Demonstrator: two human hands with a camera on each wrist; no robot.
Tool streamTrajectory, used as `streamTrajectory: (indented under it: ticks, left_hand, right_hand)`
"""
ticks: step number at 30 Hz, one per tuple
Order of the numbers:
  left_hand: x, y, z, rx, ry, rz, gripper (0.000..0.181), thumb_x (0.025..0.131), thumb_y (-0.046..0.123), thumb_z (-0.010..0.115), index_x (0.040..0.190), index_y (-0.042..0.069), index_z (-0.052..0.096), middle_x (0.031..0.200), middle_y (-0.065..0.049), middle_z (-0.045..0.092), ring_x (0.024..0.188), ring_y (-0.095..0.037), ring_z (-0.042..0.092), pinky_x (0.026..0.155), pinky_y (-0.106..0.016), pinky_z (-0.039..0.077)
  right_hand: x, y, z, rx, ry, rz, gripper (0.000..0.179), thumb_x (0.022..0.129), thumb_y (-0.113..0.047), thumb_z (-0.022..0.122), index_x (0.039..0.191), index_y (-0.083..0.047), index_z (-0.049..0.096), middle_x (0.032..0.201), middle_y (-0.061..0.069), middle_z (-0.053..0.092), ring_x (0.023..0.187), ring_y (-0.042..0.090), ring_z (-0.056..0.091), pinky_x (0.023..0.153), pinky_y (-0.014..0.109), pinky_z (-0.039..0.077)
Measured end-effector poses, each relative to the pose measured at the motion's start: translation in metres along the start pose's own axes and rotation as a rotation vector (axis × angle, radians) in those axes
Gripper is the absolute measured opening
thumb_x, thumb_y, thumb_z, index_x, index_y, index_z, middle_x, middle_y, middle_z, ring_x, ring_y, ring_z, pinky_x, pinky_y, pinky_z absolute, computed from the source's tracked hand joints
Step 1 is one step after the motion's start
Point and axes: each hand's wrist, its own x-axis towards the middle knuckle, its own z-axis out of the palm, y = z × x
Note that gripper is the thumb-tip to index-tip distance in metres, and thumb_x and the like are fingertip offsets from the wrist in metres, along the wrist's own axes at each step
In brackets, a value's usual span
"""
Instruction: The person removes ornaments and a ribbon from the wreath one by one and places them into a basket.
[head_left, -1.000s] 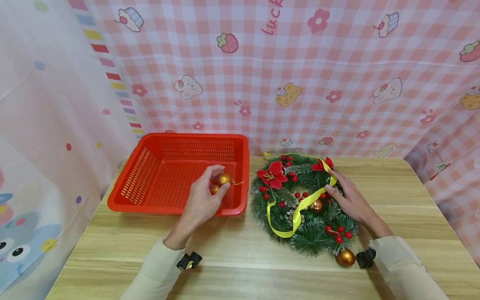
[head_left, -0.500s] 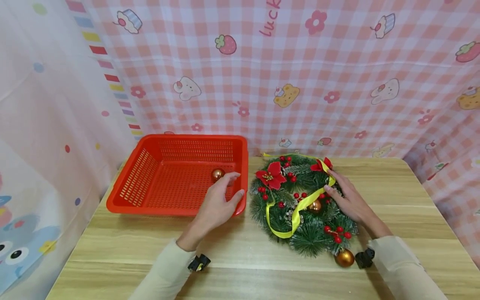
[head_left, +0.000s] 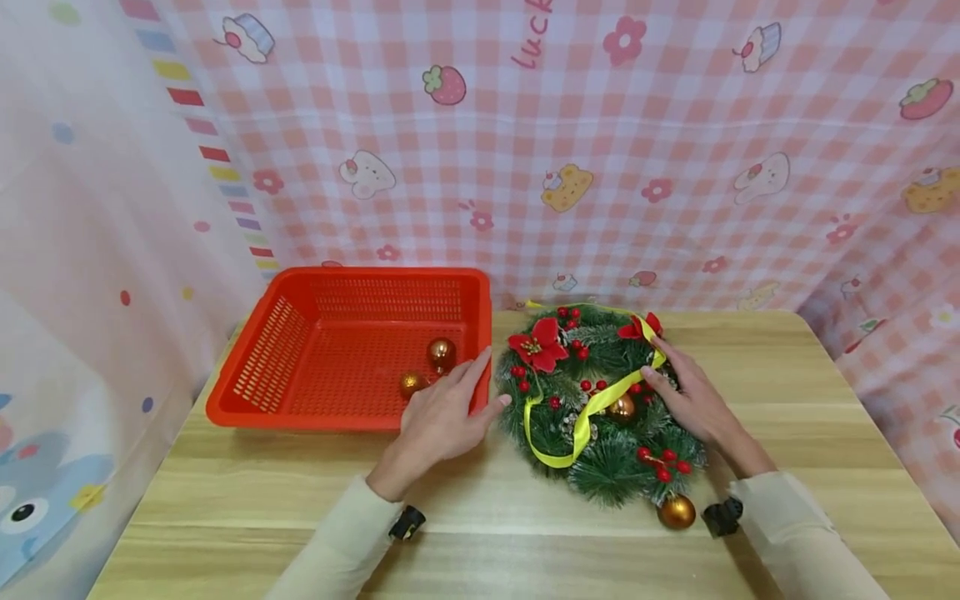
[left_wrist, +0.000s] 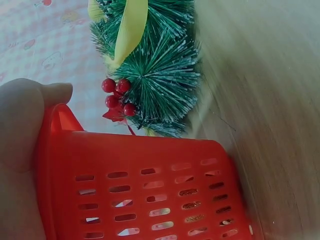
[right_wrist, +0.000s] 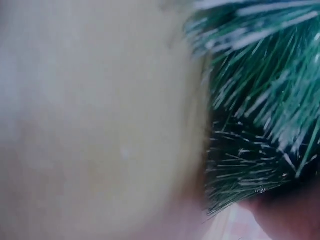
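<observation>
My left hand (head_left: 444,414) lies over the front right corner of the red plastic basket (head_left: 300,416), fingers at the rim and thumb stretched out towards the wreath. Inside that basket are a shiny copper bauble (head_left: 441,353) and a glittery gold bauble (head_left: 412,384). A green Christmas wreath (head_left: 611,482) with red flowers and berries lies to the right, a yellow ribbon (head_left: 581,433) trailing across it. My right hand (head_left: 693,400) grips the wreath's right side, fingertips and thumb by the ribbon. Needles fill part of the right wrist view.
An orange-gold bauble (head_left: 677,512) hangs out at the wreath's front edge on the wooden table (head_left: 525,558). Another bauble (head_left: 621,407) sits among the wreath's needles. Behind the table hangs a pink checked cloth (head_left: 450,167); a white patterned one (head_left: 90,250) is at the left.
My left hand has let the gold bauble go inside the basket and moved right to the basket's corner. The right hand stays at the wreath.
</observation>
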Motion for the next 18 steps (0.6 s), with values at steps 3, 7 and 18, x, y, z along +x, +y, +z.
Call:
streamTrajectory:
  ticks: [3,7,18]
  left_hand:
    - [0.001,0.0,-0.001,0.02,-0.014,0.003,0.077,0.095,0.064,0.047,0.159,0.03,0.02,0.153,-0.007,0.044,0.128,-0.034,0.055,0.062,-0.034,0.051]
    - [0.004,0.0,-0.001,0.04,-0.021,0.008,0.077,0.095,0.063,0.048,0.159,0.031,0.019,0.154,-0.007,0.044,0.124,-0.034,0.057,0.043,-0.028,0.038]
    - [0.001,0.001,0.0,0.034,-0.033,-0.007,0.076,0.096,0.062,0.048,0.159,0.034,0.015,0.156,-0.006,0.04,0.118,-0.036,0.061,0.042,-0.028,0.038]
  right_hand:
    - [-0.002,-0.003,0.002,-0.011,0.014,0.024,0.066,0.105,-0.046,0.041,0.161,-0.021,0.014,0.16,0.029,0.017,0.143,0.053,0.017,0.104,0.076,0.019]
    - [-0.006,-0.008,0.003,-0.017,0.032,0.055,0.068,0.105,-0.048,0.039,0.161,-0.021,0.011,0.159,0.03,0.017,0.143,0.054,0.017,0.104,0.077,0.019]
    - [-0.02,-0.022,0.013,-0.024,0.094,0.102,0.069,0.104,-0.051,0.037,0.161,-0.017,0.013,0.159,0.029,0.018,0.143,0.054,0.018,0.103,0.076,0.02]
